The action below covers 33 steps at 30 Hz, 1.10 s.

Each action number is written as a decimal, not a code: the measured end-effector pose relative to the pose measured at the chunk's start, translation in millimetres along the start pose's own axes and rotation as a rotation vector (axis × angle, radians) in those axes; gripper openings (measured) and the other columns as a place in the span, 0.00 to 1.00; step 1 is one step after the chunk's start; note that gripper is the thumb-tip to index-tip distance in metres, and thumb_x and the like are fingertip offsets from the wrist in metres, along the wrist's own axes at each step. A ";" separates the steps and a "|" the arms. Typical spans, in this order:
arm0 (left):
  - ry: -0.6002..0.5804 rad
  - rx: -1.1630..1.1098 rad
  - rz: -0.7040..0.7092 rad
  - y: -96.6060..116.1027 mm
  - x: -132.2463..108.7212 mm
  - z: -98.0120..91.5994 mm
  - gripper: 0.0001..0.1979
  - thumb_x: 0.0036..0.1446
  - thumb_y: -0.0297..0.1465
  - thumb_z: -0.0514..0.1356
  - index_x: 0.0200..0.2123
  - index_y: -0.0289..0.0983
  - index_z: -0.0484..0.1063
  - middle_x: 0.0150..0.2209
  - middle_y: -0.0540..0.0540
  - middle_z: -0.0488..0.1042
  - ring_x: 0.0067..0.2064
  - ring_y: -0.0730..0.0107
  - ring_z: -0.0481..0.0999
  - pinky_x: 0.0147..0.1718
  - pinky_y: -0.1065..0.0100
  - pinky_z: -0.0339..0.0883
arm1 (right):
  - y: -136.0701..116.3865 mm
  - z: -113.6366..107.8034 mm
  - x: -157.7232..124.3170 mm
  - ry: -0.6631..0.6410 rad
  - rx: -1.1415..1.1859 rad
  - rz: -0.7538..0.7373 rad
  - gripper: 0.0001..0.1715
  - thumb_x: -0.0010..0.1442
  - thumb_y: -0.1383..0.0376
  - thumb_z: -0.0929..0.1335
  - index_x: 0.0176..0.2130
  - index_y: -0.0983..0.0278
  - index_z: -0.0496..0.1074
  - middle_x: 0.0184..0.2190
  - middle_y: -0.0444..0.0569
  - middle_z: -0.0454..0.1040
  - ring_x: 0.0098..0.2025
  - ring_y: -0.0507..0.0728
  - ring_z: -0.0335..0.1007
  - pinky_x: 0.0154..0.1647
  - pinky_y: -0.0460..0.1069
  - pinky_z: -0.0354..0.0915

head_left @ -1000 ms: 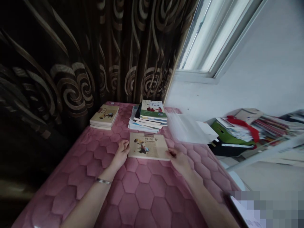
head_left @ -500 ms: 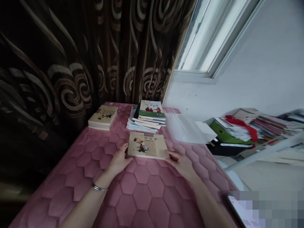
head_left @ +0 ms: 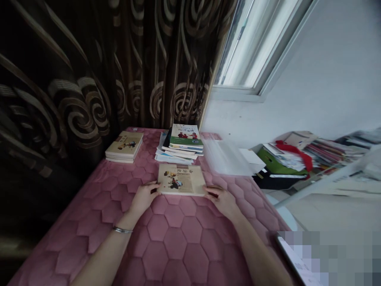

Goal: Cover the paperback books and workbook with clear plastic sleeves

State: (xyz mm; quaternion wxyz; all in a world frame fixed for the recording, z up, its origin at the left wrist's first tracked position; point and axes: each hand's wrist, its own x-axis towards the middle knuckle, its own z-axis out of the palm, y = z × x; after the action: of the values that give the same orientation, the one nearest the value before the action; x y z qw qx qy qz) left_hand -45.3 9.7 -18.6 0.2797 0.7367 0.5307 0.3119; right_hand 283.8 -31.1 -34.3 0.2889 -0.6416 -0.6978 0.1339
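A tan book with a painted cover lies flat on the pink quilted cover, straight in front of me. My left hand holds its left edge, thumb near the front corner. At the opposite edge, my right hand grips the book's right side with fingers and thumb. Behind it rises a mixed stack of books and papers, a green and white book on top. Farther left sits a stack of similar tan books.
Clear plastic sheets or bags lie right of the stacks, beside a white box. A phone is at the lower right. Dark patterned curtains hang behind, and a cluttered shelf stands beyond the right edge.
The view has shifted slightly, so everything sits a little farther left. Both hands remain at the tan book's sides, and the book stays in front of the mixed stack.
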 end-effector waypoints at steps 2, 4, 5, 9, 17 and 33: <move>-0.004 -0.040 -0.014 -3.3 1.3 -0.1 0.17 0.48 0.26 0.63 0.44 0.43 0.78 0.51 0.48 0.75 0.54 0.62 0.73 0.57 0.63 0.63 | 1.6 -0.1 0.3 -0.006 0.008 0.002 0.17 0.54 0.64 0.69 0.44 0.52 0.77 0.48 0.43 0.76 0.52 0.59 0.70 0.55 0.55 0.65; -0.012 -0.097 -0.043 -8.8 3.3 -1.7 0.18 0.47 0.25 0.63 0.43 0.42 0.78 0.52 0.46 0.75 0.54 0.61 0.73 0.57 0.62 0.63 | 3.7 -1.3 0.2 -0.006 0.036 0.003 0.17 0.54 0.64 0.69 0.44 0.53 0.77 0.47 0.44 0.77 0.53 0.60 0.69 0.57 0.57 0.63; -0.026 -0.144 -0.064 -12.5 4.5 -3.5 0.18 0.45 0.24 0.64 0.42 0.42 0.78 0.53 0.45 0.74 0.55 0.60 0.72 0.56 0.61 0.64 | 5.3 -2.2 0.0 -0.010 0.067 0.003 0.17 0.53 0.64 0.68 0.44 0.54 0.77 0.47 0.45 0.77 0.52 0.60 0.69 0.57 0.57 0.63; -0.159 -0.460 -0.138 -28.9 8.3 -17.4 0.20 0.40 0.25 0.66 0.41 0.38 0.78 0.54 0.42 0.73 0.55 0.57 0.72 0.54 0.57 0.65 | 16.2 -7.3 -0.4 -0.033 0.298 0.023 0.27 0.50 0.67 0.66 0.50 0.56 0.73 0.48 0.45 0.76 0.46 0.58 0.73 0.52 0.55 0.68; 0.070 -0.727 -0.234 -31.4 8.8 -16.9 0.19 0.43 0.40 0.66 0.38 0.35 0.76 0.45 0.40 0.77 0.49 0.58 0.75 0.50 0.56 0.69 | 12.4 -7.4 0.3 0.077 0.286 0.018 0.29 0.46 0.69 0.62 0.47 0.57 0.75 0.49 0.45 0.75 0.51 0.58 0.70 0.53 0.56 0.66; 0.036 0.368 0.226 61.3 0.5 30.7 0.08 0.51 0.30 0.64 0.36 0.42 0.77 0.44 0.47 0.76 0.51 0.57 0.69 0.52 0.52 0.58 | -83.8 32.5 9.7 0.060 -0.151 -0.325 0.07 0.56 0.60 0.70 0.38 0.56 0.77 0.44 0.47 0.76 0.49 0.60 0.67 0.48 0.56 0.61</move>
State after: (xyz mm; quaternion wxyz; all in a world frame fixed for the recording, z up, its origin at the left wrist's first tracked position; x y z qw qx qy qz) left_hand 15.3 -9.4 7.1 0.0942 0.8247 0.4975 0.2522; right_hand 196.5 -27.5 -11.3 0.2785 -0.5442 -0.7913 0.0136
